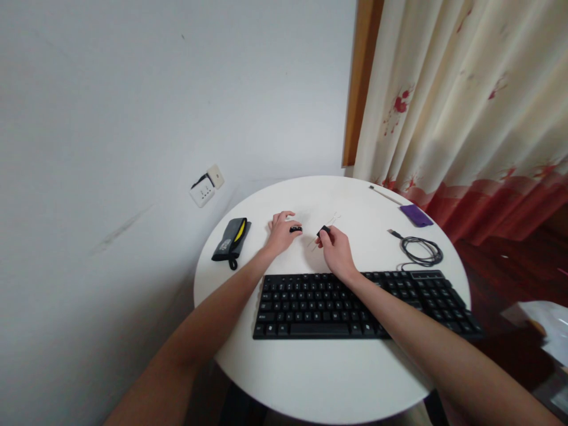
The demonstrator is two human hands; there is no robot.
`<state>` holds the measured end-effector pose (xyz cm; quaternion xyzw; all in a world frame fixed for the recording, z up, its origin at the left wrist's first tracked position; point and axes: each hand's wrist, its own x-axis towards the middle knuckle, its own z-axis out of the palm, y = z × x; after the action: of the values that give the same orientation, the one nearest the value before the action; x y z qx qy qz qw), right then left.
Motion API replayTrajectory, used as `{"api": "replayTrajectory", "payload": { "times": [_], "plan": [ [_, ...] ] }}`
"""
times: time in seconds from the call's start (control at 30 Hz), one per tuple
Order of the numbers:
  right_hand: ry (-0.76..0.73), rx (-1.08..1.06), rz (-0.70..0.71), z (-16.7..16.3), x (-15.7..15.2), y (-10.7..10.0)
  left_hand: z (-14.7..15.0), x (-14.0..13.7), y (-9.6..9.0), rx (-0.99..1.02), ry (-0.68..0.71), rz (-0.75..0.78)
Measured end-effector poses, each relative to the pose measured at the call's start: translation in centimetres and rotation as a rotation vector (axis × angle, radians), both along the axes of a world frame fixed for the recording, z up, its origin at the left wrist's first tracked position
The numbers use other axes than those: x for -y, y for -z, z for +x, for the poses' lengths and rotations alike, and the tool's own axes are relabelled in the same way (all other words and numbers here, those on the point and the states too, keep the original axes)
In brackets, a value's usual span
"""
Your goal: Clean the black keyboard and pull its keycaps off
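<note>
My left hand rests low over the white round table, its thumb and a finger around a small black, shiny object whose kind I cannot make out. My right hand pinches a small black block-like piece between thumb and fingers. A thin pale stick pokes out below those fingers; whether it is held or lies on the table I cannot tell. Just behind the right hand lie thin white sticks, like cotton swabs. The black keyboard lies in front of both hands, with my right forearm crossing above it.
On the left of the table lies a grey pouch with a yellow inside. At the right are a coiled USB cable, a purple cloth and a toothbrush-like stick. A wall socket and curtain stand beyond.
</note>
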<state>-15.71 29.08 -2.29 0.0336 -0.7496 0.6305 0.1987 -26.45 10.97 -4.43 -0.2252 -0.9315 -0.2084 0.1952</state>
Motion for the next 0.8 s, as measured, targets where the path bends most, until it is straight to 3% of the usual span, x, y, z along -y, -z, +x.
{"api": "replayTrajectory", "payload": {
  "times": [0.23,0.4,0.5,0.6,0.7,0.8],
  "plan": [
    [-0.008,-0.009,0.004,0.3,0.2,-0.4,-0.1,0.1,-0.4,-0.011,-0.001,0.036],
    [-0.120,-0.035,0.040,1.1,0.1,-1.0,0.5,1.0,-2.8,-0.142,-0.025,0.247],
    [-0.232,-0.050,0.117,1.8,0.1,-1.3,1.7,1.4,-4.3,-0.065,0.110,0.362],
    [-0.331,-0.089,0.228,2.3,0.2,-1.4,3.3,1.1,-5.0,0.211,0.335,0.314],
    [-0.380,-0.101,0.298,2.4,0.3,-1.3,4.3,0.4,-4.5,0.472,0.529,0.202],
    [-0.402,-0.090,0.293,2.4,0.3,-1.3,4.4,-0.3,-3.5,0.600,0.627,0.164]
  ]
}}
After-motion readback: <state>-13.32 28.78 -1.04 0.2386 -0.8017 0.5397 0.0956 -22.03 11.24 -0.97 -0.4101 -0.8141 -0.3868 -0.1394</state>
